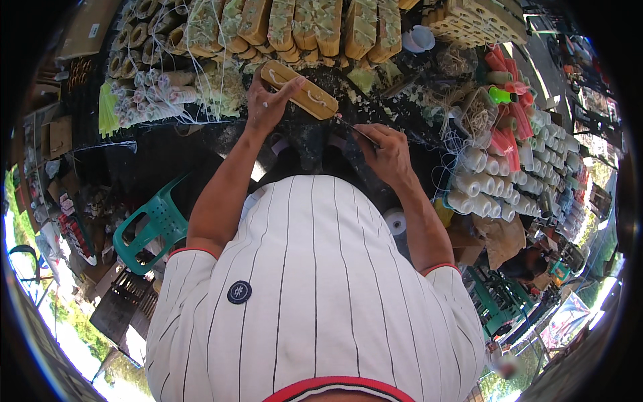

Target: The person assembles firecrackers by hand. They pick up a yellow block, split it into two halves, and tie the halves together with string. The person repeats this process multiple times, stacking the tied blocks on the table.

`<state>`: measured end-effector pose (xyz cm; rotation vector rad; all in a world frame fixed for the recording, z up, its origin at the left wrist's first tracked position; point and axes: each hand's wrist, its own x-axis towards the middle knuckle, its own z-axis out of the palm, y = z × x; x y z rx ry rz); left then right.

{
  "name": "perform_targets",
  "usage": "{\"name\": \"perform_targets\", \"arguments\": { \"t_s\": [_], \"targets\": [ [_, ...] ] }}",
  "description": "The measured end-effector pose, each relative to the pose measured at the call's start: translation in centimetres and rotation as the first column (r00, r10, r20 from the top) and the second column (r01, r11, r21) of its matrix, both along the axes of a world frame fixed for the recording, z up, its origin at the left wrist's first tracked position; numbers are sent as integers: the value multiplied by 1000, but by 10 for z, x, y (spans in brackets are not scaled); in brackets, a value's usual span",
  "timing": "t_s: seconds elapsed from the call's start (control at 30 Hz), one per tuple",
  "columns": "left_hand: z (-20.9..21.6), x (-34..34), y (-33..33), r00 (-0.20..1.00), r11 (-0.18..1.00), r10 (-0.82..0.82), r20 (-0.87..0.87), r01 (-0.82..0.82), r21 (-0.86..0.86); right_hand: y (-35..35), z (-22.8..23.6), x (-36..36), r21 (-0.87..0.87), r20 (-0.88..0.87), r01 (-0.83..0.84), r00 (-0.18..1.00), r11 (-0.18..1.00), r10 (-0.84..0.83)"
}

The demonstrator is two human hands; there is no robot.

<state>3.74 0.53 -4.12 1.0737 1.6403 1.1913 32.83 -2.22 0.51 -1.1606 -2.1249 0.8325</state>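
shirt (315, 281): white, dark pinstripes | chair (151, 228): green | block (299, 90): tan

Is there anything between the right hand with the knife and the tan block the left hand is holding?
Nothing visible. The left hand grips the tan block at its near end, and the right hand holds a thin knife whose tip points at the block's right end, with only bare dark tabletop between.
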Motion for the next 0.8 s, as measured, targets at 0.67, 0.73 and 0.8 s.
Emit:
{"name": "perform_targets", "arguments": {
  "t_s": [0.67,0.73,0.8],
  "targets": [
    [6,1,-2,998,999,-22,55,20,30,-4,1,-4,18,70,23,997,1000,-24],
    [1,-1,-4,988,998,-28,154,19,62,-5,5,-8,70,117,-6,993,998,-2],
    [-1,-5,-8,993,998,-36,108,30,54,-5,12,-9,-7,143,-17,990,1000,17]
  ]
}}
